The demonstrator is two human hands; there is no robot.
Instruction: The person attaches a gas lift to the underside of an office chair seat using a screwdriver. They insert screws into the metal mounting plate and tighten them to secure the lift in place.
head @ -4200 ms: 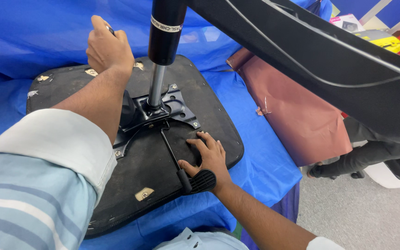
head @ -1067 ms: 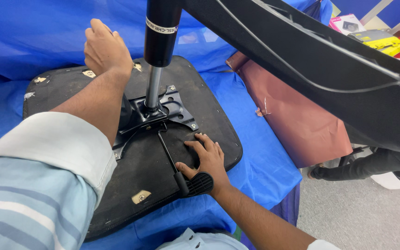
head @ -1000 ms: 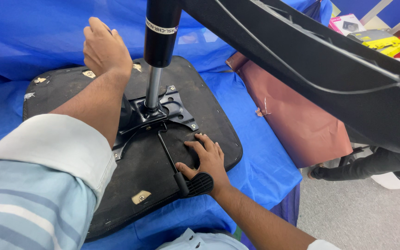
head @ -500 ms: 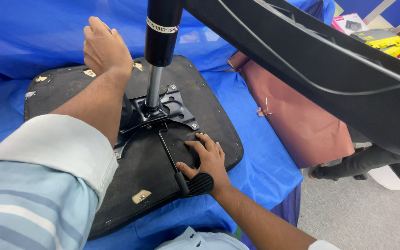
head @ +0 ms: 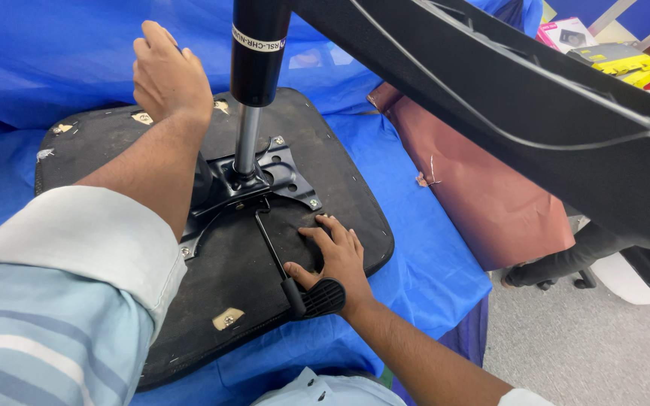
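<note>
An office chair seat [head: 114,301] lies upside down on a blue cloth, black underside up. A metal mechanism plate [head: 265,177] is bolted to its middle, and a gas cylinder [head: 253,83] rises from it to the black chair base [head: 490,98] overhead. My left hand [head: 171,79] is at the seat's far edge beside the cylinder, with fingers curled away from me and anything in them hidden. My right hand [head: 336,259] rests flat on the underside with fingers spread, its thumb against the ribbed paddle of the adjustment lever [head: 299,282].
The blue cloth [head: 423,248] covers the table and hangs over its right edge. A brown padded panel [head: 490,195] leans at the right. Coloured boxes [head: 603,56] sit at the back right. Grey floor and a black caster [head: 558,267] show lower right.
Both hands keep their places on the seat. Only the view has shifted a little.
</note>
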